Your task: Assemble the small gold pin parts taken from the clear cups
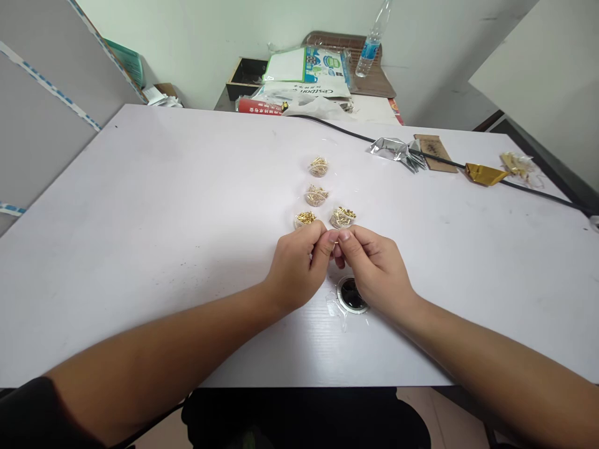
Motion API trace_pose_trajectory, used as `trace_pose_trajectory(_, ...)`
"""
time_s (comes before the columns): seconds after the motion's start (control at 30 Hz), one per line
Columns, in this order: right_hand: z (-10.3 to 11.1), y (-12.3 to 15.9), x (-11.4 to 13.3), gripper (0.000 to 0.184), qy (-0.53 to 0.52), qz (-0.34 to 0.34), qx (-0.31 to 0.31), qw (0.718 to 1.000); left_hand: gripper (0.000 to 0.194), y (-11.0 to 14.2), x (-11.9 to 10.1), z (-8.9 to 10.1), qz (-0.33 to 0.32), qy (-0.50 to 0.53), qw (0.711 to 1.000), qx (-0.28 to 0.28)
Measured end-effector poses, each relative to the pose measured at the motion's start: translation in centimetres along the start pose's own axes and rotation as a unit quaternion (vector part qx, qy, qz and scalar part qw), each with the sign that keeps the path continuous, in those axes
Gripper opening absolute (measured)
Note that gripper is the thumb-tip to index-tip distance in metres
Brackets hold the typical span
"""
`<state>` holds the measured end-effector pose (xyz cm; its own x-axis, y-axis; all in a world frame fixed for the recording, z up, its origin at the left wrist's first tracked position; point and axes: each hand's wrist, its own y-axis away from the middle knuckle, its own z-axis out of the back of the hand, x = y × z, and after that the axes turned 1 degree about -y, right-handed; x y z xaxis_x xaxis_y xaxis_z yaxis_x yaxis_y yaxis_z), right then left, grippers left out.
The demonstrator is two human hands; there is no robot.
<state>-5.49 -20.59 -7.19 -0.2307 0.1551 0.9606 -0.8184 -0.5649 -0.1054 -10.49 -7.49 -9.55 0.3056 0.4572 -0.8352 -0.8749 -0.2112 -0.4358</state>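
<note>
The left hand (297,268) and right hand (374,271) meet, fingertips pinched closed, anything held hidden; clear packets of gold pins (343,217) lie just ahead.

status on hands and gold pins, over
Left hand, right hand: fingertips pinched together, held item not visible. Four heaps of gold pins just ahead. Desk grommet beneath right hand.

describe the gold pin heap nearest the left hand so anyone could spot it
On the big white table, four small heaps of gold pins sit close together. Yours is the near left one, just above the left hand, brighter than the heap beside it.
</note>
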Motion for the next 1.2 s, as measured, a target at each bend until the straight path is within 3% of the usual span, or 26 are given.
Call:
trace_pose_trajectory(0.97,1.0,-0.8,0.1,0.051,0.042,0.007,0.064,0.997,0.038,0.1,0.2,0.2,0.008,-0.002,1.0,0.027)
trace_pose_trajectory(1.2,1.2,-0.8,-0.2,0.052,0.052,-0.008,0.055,0.997,0.039,0.2,0.3,0.3,0.019,-0.002,1.0,0.024)
